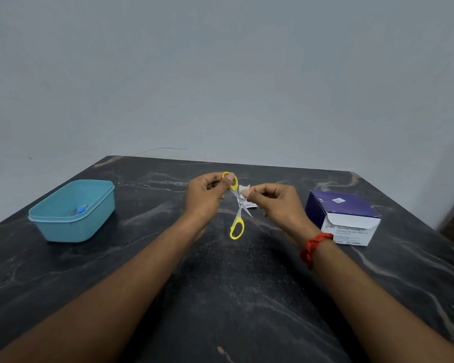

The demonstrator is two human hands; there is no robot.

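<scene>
Left hand point(203, 197) pinches open yellow scissors point(237, 218) by the top loop; right hand point(275, 203) pinches a white swab point(244, 191) beside the blades, seemingly ready to wipe along them.

— The scissors point(237, 213) mid-frame: what are they made of?
— Yellow plastic loops, smooth and slightly glossy, with bare shiny metal blades.
— And the white pad point(244, 191) just above them?
— Soft, matt and fibrous. Probably non-woven cloth, though it is too small to be sure.
— The tub point(71, 226) at left?
— Pale blue plastic, smooth, with a satin sheen.
— The box point(351, 221) at right?
— Printed cardboard in purple and white, lightly glossy.
— The tabletop point(220, 297)?
— Dark marble-like stone with pale veins and a faint speckle. The wrist band point(313, 247) is red twisted thread, and the wall point(220, 74) is matt paint.
</scene>
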